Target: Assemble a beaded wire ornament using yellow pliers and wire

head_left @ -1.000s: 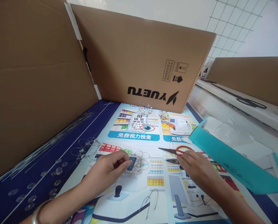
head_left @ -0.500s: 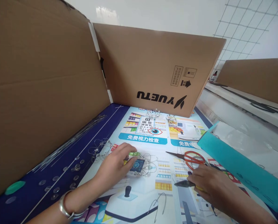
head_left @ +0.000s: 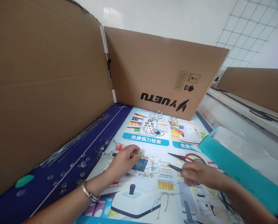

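Note:
My left hand point(head_left: 125, 160), with a silver bangle at the wrist, has its fingers bent together at a wire piece with clear beads point(head_left: 149, 168) on the printed table cover. What its fingertips pinch is too small to make out. My right hand point(head_left: 197, 173) is wrapped round dark pliers point(head_left: 174, 168), whose tips point left toward the wire piece. Just beyond it lie scissors with red handles point(head_left: 195, 157). Another beaded wire piece point(head_left: 104, 149) rests left of my left hand.
Loose clear beads point(head_left: 80, 165) and straight wires point(head_left: 76, 137) lie at the left. Tall cardboard panels point(head_left: 162, 62) stand behind and left. A teal box point(head_left: 243, 174) is at the right. Bent wires point(head_left: 163, 202) lie near the front, and beaded clusters point(head_left: 155, 115) near the back panel.
My right hand has lifted the pliers and brought them left and up, nearer the scissors' blades. My left hand stays by the beaded wire, its fingers closer together. The view has shifted slightly.

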Tool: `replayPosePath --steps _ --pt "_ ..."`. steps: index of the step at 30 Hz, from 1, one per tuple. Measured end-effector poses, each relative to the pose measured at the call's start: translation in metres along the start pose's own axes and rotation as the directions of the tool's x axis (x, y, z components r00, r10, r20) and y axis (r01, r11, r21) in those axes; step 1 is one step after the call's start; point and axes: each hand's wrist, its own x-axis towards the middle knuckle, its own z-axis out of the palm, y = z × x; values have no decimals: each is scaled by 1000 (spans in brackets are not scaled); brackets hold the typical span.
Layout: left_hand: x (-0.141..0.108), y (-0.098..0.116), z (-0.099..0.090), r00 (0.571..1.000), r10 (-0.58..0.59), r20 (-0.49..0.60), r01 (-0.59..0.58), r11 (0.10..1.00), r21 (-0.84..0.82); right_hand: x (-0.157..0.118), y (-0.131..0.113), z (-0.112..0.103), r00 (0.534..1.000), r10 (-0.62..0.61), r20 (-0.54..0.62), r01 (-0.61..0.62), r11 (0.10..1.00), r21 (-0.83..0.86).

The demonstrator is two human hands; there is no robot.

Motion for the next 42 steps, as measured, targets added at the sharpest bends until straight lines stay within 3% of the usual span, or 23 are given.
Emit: replayPosePath --steps 2,10,20,27,30,34,42 --pt "-1 0 -1 1000 9 -4 -9 1000 -7 16 -9 0 997 32 65 -36 998 54" --pt "-2 -5 -1 1000 24 -5 -24 999 -41 53 -19 -3 983 155 102 -160 986 37" --pt "-3 -4 -3 1000 24 -5 -24 998 -64 54 -17 0 988 127 92 -128 992 -2" --pt "-3 -2 -3 1000 24 8 -23 998 -62 50 -20 1 997 74 2 -72 973 -221" --pt "-3 -2 -3 1000 20 5 -20 998 -59 48 -29 -3 994 -36 -105 -8 921 -390" --pt "-4 -2 -4 1000 20 -3 -20 998 -64 50 -42 -2 954 -217 -206 49 793 -607" --pt "-4 -4 -3 1000 22 -11 -22 998 -52 61 -43 7 882 -436 -179 72 500 -863"
